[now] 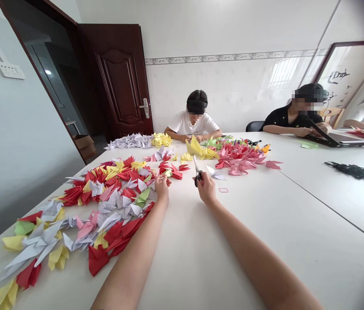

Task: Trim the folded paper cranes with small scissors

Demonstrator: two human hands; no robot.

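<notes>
scissors (198,175) with dark handles are gripped in the right hand (208,188), whose fingers are closed around the handle loops, the blades pointing forward and up over the pale tabletop (253,232). at the blade end shows a yellow folded paper (194,147), slightly blurred (whether the blades touch it or it only lines up with them, i cannot tell). the left hand (162,186) is apart from the right one, its fingers loosely curled, beside the right edge of a large spread of folded paper birds (114,196) in red, white, yellow, pink and green; i cannot tell whether it has hold of anything. a whitish folded piece (216,173) lies just to the right of the right hand, near a small red outline (223,190) on the tabletop. farther off is a pink and red heap (240,156), and well to the right lies a black bundle (359,171). across the way, a person in a white shirt (195,124) leans over the far edge, and a person in black (285,116) sits farther right.
</notes>
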